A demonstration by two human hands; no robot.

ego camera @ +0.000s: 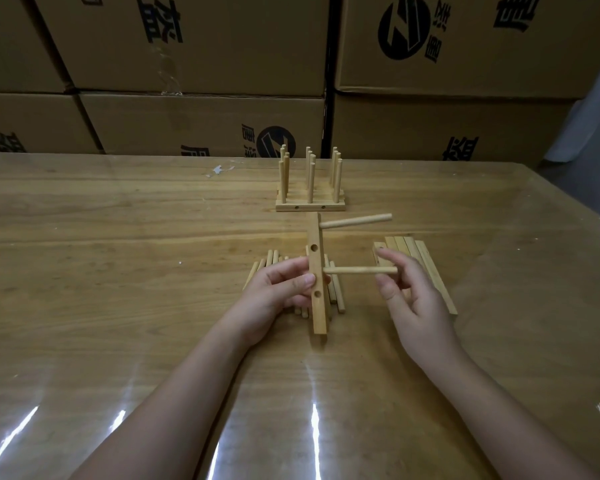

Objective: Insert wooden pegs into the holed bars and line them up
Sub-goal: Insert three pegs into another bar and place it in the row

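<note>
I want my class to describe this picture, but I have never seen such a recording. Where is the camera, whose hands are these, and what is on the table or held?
There is no machine here. One camera, worn on a person's head, looks down at their own bare hands. The left hand holds a holed bar with an upper peg and a lower peg stuck in it. The right hand is open by the lower peg's free end. On the table lie loose pegs, spare bars and, farther back, finished bars with upright pegs.
</note>
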